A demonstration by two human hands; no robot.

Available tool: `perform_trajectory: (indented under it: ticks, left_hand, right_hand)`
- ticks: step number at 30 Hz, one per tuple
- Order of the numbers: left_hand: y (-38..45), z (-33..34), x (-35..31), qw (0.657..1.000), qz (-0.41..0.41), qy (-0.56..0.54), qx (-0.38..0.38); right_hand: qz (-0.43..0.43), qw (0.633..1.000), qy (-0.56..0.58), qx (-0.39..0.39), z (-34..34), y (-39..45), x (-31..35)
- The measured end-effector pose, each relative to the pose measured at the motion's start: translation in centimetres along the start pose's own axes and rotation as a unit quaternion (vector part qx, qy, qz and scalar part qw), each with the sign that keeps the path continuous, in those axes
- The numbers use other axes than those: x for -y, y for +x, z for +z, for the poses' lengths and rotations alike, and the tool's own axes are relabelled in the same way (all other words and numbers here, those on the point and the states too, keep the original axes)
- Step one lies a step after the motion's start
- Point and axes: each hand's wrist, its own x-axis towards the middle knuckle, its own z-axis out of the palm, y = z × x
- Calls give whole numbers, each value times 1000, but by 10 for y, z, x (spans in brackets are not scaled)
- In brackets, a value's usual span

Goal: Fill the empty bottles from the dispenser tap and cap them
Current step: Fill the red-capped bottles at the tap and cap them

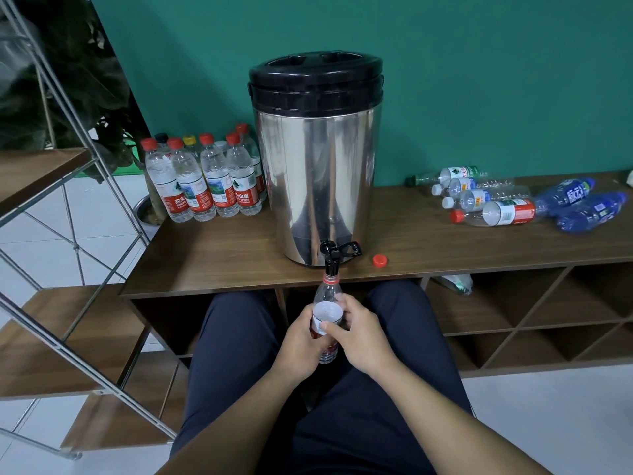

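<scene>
bottle: an uncapped clear bottle (327,315) stands upright with its mouth right under the tap (331,265), likely so water drops straight in.
left hand: the left hand (301,341) curls round the bottle's lower body, steadying it.
right hand: the right hand (359,334) wraps the label from the other side, thumb across the front; both hands sit below the bench (212,255) edge.
cap: a red cap (380,260) lies on the bench just right of the dispenser (317,173), within reach for closing.
filled stock: capped bottles (205,176) stand upright left of the dispenser.
empties: empty bottles (507,200) lie on their sides at right, awaiting their turn.
</scene>
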Motion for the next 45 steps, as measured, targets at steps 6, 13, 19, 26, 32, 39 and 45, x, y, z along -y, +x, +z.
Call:
perform_trajectory:
  ticks: [6,13,19,26,32,39,45]
  left_hand:
    - [0,0,1,1000,6,6,-1]
    - [0,0,-1,1000,7,8,-2]
    - [-1,0,-3,1000,5,8,-6]
    - [-1,0,-3,1000,1,5,-7]
    - [-1,0,-1,1000,2,8,-5]
    - [-1,-1,-2,1000,4,7,-4]
    - [-1,-1,-2,1000,8,-1,-3]
  right_hand:
    - [4,1000,8,1,0,0,0]
    - [4,1000,11,5,0,-1,1]
    - [0,1000,16,-1,-1,-2,3]
    - [-2,1000,14,-4,-1,-3,5]
    - [-2,1000,9,-5,-1,-4,7]
    - [4,1000,3,-4,-2,-5,8]
    - [6,1000,5,-8,-1,-3,6]
